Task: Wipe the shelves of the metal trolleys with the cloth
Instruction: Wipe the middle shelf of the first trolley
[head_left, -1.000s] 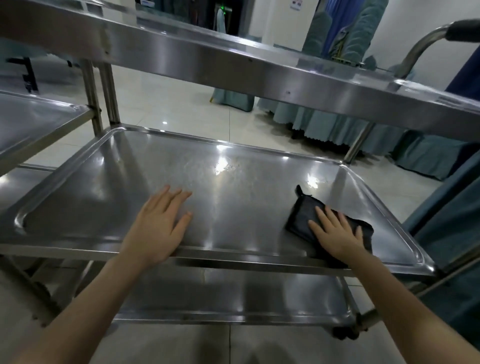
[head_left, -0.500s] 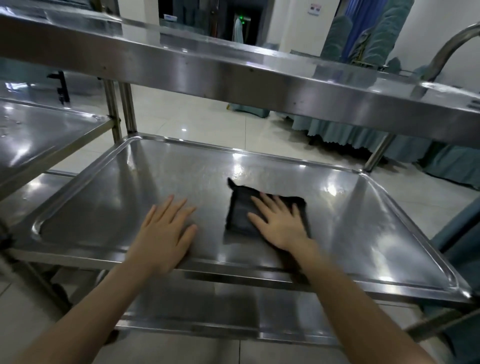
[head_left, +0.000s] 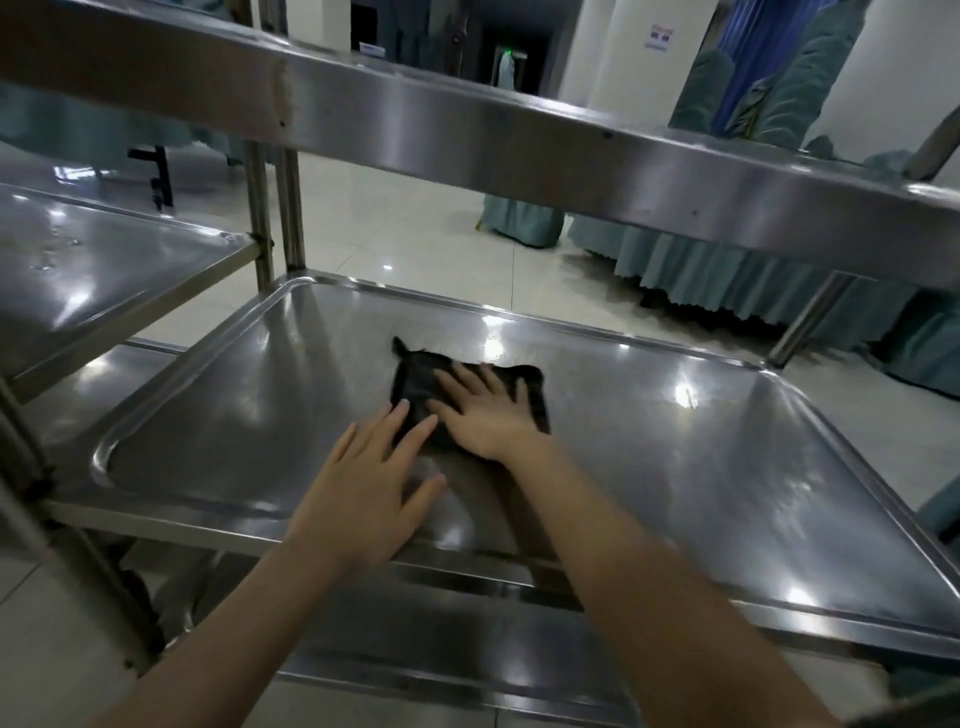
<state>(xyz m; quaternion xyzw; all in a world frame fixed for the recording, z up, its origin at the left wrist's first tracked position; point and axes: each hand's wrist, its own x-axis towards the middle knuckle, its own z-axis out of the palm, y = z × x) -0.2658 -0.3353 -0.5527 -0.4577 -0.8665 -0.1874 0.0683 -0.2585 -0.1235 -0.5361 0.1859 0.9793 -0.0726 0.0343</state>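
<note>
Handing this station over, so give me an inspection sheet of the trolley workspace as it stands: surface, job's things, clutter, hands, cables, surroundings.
Surface: middle shelf, shiny steel with a raised rim; top shelf above it, bottom shelf below.
Job's things: dark cloth lies flat near the middle of the middle shelf.
Clutter: nothing seen.
Hands: right hand presses flat on the cloth, fingers straight; left hand lies flat on the shelf beside it, fingertips at the cloth's near edge.
Cables: nothing seen.
Surroundings: second trolley at the left; tiled floor; skirted tables behind.
</note>
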